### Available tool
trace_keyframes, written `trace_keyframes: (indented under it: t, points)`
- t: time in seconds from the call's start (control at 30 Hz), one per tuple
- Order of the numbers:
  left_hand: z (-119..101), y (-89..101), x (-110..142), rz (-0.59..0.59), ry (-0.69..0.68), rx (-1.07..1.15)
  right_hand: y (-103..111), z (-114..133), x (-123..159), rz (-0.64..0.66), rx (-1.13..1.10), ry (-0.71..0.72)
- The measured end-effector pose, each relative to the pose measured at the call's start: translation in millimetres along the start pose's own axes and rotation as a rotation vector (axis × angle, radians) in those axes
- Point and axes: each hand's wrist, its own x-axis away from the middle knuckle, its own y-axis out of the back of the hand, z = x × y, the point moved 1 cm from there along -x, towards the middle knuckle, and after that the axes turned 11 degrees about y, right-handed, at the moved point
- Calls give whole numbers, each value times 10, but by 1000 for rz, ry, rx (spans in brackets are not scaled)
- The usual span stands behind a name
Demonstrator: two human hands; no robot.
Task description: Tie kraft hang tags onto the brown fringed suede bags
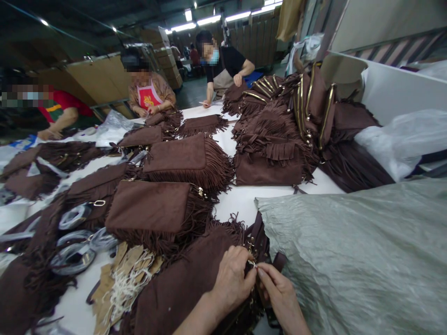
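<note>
A dark brown fringed bag [181, 284] lies on the table in front of me, gold hardware along its right edge. My left hand [233, 278] is closed over that edge, thumb and fingers pinched at a short white string [252, 264]. Meeting it from the right, my right hand [278, 291] pinches the same string between thumb and forefinger. My fingers cover part of the string and the hardware. Left of the bag is a pile of tan tags [104, 288] with tangled white strings [131, 279].
Several brown fringed bags [150, 204] cover the white table [228, 204], with a heap of zippered bags [279, 111] at the back right. Wrapped straps [73, 258] lie left. A grey-green plastic sheet [356, 251] spreads at right. Three co-workers sit or stand across the table.
</note>
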Motion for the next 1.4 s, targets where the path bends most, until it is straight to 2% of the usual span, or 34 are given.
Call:
trace_keyframes:
  t: [0.2,0.33,0.4,0.5,0.57,0.67,0.77,0.9,1.2,1.27,1.4]
  points:
    - [62,30,-25,-12,-47,115,-58,75,-25,9,52,85]
    - [108,-5,-19,-89,-118,220,-38,43,-17,32,77,83]
    - [115,12,6,-127,-118,278,4,61,-17,6,130,149]
    - [121,73,51,-146,-19,364,60,143,-30,-57,272,348]
    - [124,117,76,-127,71,432,59,200,-46,-34,341,447]
    - [127,163,99,-102,175,518,2,259,-73,42,398,504]
    - [128,180,111,-101,210,562,-65,306,-94,83,436,550]
    - [127,184,118,-91,218,601,-115,360,-114,114,446,593]
    - [151,189,77,-120,269,734,-136,313,-152,74,470,622]
    - [166,167,61,-91,290,769,-135,303,-157,68,462,616]
    - [161,132,19,66,263,806,-135,291,-160,82,443,599]
